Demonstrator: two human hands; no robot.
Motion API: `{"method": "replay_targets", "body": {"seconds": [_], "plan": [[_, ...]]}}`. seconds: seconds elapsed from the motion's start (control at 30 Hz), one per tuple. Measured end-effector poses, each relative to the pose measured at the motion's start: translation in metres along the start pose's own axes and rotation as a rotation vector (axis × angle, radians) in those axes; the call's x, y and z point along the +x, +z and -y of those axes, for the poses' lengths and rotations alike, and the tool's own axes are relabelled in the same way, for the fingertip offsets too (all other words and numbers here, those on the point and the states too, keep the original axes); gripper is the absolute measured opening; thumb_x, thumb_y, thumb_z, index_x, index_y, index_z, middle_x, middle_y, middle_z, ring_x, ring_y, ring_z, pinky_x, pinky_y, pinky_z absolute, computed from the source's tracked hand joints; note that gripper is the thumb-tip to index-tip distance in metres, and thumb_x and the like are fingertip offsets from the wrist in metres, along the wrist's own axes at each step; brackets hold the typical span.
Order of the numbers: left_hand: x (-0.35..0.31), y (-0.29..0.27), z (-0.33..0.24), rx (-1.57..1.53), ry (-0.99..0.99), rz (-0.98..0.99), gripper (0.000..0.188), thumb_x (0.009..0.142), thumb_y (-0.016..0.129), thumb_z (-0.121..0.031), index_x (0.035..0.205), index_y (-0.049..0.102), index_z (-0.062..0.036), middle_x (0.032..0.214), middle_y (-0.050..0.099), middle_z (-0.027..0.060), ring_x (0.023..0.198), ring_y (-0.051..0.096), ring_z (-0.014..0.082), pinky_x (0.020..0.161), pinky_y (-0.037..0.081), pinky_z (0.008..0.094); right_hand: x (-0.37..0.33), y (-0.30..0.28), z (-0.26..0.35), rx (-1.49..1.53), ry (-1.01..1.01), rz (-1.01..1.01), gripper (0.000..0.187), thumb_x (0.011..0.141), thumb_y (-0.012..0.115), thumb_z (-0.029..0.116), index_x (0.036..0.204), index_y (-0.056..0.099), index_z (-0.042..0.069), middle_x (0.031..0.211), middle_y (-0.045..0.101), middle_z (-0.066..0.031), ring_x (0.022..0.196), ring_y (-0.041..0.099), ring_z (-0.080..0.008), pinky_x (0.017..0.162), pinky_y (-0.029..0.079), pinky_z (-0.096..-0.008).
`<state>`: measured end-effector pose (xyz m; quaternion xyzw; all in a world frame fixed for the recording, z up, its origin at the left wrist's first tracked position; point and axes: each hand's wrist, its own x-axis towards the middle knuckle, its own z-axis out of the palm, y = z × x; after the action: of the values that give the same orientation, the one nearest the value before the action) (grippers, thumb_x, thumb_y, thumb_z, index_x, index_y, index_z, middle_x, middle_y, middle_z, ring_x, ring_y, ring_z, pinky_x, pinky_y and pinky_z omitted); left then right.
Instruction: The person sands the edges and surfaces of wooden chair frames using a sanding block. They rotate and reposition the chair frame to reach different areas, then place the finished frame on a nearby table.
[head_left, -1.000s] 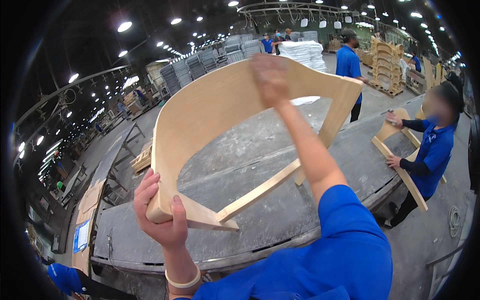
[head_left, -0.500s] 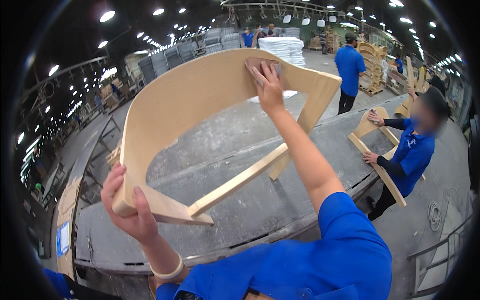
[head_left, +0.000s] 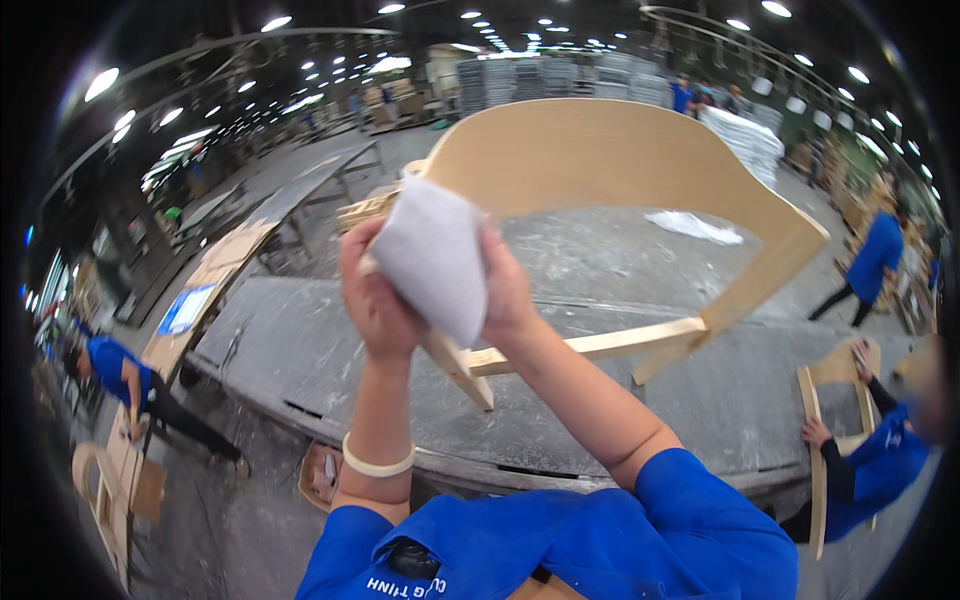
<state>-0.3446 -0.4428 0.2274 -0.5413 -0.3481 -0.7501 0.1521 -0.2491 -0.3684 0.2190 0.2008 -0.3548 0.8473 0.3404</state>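
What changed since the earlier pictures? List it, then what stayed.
The right hand moved left from the right part of the backrest to the left arm end of the wooden chair frame, with a pale grey sheet. The view swung left. The left hand stayed at that end; the frame stayed over the grey table.

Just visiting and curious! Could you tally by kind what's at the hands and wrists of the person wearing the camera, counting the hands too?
Bare hands: 2 (left hand, right hand)
Curved wooden frame: 1
Grey sheet: 1
Cream wristband: 1
Total: 5
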Motion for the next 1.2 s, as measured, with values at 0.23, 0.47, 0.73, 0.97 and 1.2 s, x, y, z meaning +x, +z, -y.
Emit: {"method": "replay_targets", "body": {"seconds": [0.23,0.47,0.73,0.97,1.2], "plan": [[-0.001,0.001,-0.005,-0.025,-0.046,0.021,0.069,0.093,0.042,-0.061,0.115,0.051,0.0035,0.106,0.055,0.0115,0.099,0.052,0.0180,0.088,0.041,0.0303,0.002,-0.011,0.003,-0.227,-0.027,-0.118,0.056,0.103,0.029,0.041,0.137,0.036,-0.002,0.134,0.048,-0.0189,0.120,0.053,-0.0293,0.101,0.045,-0.0419],[0.004,0.003,-0.006,-0.011,-0.002,0.040,0.062,0.096,0.041,-0.055,0.115,0.051,0.0030,0.104,0.055,0.0105,0.094,0.052,0.0161,0.084,0.042,0.0287,0.006,-0.038,0.030,-0.469,0.006,-0.153,0.057,0.103,0.032,0.044,0.136,0.037,-0.003,0.129,0.052,-0.0183,0.119,0.053,-0.0277,0.100,0.046,-0.0406],[-0.003,-0.003,-0.009,-0.013,0.004,0.053,0.062,0.096,0.038,-0.055,0.114,0.051,0.0025,0.101,0.056,0.0104,0.090,0.053,0.0158,0.079,0.043,0.0285,0.003,-0.002,0.069,-0.906,-0.578,-0.259,0.037,0.100,0.051,0.027,0.124,0.052,-0.001,0.114,0.061,-0.0117,0.102,0.059,-0.0184,0.089,0.047,-0.0335],[-0.016,-0.009,-0.026,0.101,-0.082,0.036,0.086,0.089,0.029,-0.074,0.120,0.049,0.0031,0.106,0.057,0.0116,0.096,0.056,0.0185,0.083,0.045,0.0298,-0.016,-0.006,0.018,-0.978,-0.168,0.048,0.021,0.091,0.063,0.012,0.107,0.063,-0.001,0.093,0.065,-0.0063,0.087,0.058,-0.0103,0.073,0.047,-0.0262],[-0.037,-0.016,-0.048,0.134,-0.075,-0.007,0.086,0.089,0.029,-0.074,0.115,0.050,0.0058,0.101,0.054,0.0122,0.090,0.054,0.0179,0.078,0.043,0.0301,-0.017,0.012,0.053,-1.237,-0.228,0.145,0.012,0.077,0.070,0.006,0.089,0.070,0.004,0.107,0.060,-0.0089,0.102,0.055,-0.0201,0.082,0.046,-0.0326]]}}
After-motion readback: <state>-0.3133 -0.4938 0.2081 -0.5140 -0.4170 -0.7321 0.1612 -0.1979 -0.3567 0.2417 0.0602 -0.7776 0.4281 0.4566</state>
